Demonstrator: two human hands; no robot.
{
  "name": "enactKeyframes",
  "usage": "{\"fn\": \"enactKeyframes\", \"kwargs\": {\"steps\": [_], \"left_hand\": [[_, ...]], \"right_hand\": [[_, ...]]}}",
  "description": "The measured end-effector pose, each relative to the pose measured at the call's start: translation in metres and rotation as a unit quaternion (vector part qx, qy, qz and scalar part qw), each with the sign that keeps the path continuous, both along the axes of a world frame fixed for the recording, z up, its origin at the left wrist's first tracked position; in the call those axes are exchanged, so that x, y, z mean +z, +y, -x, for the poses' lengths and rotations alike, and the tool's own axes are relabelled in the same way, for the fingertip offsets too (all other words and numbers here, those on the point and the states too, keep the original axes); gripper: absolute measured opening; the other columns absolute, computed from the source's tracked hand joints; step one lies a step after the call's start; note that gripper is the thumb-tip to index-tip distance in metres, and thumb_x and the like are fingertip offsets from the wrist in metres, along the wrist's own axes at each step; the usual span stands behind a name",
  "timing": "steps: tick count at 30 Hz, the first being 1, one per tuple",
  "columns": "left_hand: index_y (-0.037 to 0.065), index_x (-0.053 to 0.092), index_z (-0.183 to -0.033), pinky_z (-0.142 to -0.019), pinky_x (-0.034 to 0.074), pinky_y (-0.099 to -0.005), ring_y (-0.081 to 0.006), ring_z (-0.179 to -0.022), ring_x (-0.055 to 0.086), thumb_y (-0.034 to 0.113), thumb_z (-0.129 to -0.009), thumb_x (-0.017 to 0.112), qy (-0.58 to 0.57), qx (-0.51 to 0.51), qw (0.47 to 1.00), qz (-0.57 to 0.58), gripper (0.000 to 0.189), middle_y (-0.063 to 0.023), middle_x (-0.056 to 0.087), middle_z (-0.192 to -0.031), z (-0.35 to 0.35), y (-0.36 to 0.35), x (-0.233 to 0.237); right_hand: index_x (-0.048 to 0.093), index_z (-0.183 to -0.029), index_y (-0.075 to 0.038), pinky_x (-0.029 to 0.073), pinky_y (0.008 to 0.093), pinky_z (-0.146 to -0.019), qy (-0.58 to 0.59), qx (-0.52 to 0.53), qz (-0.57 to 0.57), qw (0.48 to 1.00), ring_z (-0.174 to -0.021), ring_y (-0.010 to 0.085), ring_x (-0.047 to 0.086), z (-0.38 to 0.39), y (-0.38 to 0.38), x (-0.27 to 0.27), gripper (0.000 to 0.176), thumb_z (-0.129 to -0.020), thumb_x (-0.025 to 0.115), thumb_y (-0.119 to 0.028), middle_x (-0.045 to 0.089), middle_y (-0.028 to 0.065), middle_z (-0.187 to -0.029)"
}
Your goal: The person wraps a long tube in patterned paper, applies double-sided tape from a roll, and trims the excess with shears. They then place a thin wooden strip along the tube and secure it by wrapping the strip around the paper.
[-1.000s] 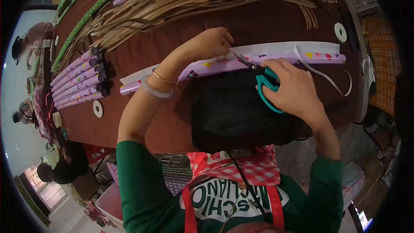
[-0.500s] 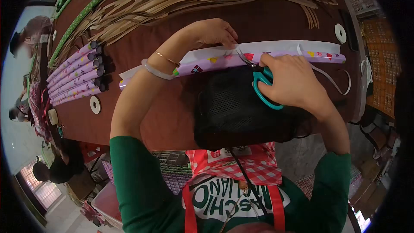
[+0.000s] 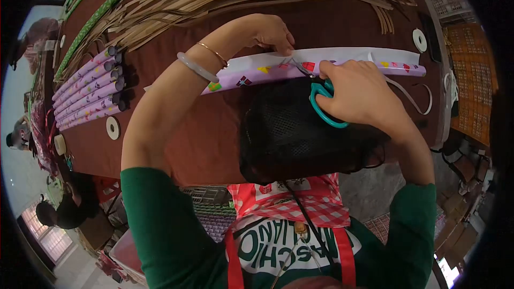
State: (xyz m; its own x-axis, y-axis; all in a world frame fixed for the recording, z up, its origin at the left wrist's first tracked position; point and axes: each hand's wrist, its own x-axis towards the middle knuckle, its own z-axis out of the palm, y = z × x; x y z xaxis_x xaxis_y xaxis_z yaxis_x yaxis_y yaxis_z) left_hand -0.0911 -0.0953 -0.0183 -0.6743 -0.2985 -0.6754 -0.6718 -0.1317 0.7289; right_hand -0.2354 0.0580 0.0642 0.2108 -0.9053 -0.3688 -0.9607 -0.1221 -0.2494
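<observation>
My right hand [image 3: 361, 93] is closed on teal-handled scissors [image 3: 327, 121], whose blades point up and left over a purple patterned roll [image 3: 251, 79]. White paper [image 3: 342, 54] shows along the roll's far edge. Just beyond that edge, my left hand [image 3: 274, 33] is bent down with its fingertips together at the white paper, close to the blade tips. Whatever is between those fingertips is too small to make out. A black mesh bag [image 3: 289, 134] lies below the roll, and a thin pale strip [image 3: 409, 92] curls at its right end.
Long brown strips [image 3: 225, 0] lie across the back of the brown table [image 3: 198, 155]. Several finished purple rolls [image 3: 88, 93] are stacked at the left, near a white tape ring [image 3: 113, 128]. Another ring [image 3: 419, 40] lies right. Other people [image 3: 67, 211] are at far left.
My left forearm has moved a little left, and the hand is bent further over at the paper's edge. The scissors have shifted slightly left with my right hand.
</observation>
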Motion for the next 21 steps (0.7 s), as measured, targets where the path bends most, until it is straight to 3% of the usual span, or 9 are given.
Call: {"fn": "enactKeyframes", "kwargs": {"steps": [10,21], "left_hand": [[-0.006,0.059,-0.108,-0.042,0.032,-0.0234,-0.0063,-0.051,0.040,0.008,-0.067,0.071,-0.006,-0.045,0.998,0.046,0.046,-0.0057,0.067,-0.090,0.003,-0.004,-0.005],[-0.006,0.062,-0.102,-0.041,0.031,-0.0239,-0.0069,-0.051,0.040,0.008,-0.066,0.070,0.039,-0.046,0.997,0.045,0.040,-0.0036,0.064,-0.078,-0.003,-0.006,-0.013]], "right_hand": [[0.062,-0.085,0.003,0.047,0.0449,-0.072,-0.002,-0.011,-0.004,1.000,-0.075,0.0386,0.061,-0.001,-0.003,0.002,0.039,-0.068,0.056,-0.031,0.062,0.0233,-0.073],[0.063,-0.088,0.003,0.048,0.0441,-0.074,-0.007,-0.011,-0.023,1.000,-0.077,0.0383,0.061,-0.001,-0.006,0.004,0.040,-0.069,0.055,-0.032,0.063,0.0229,-0.076]]}}
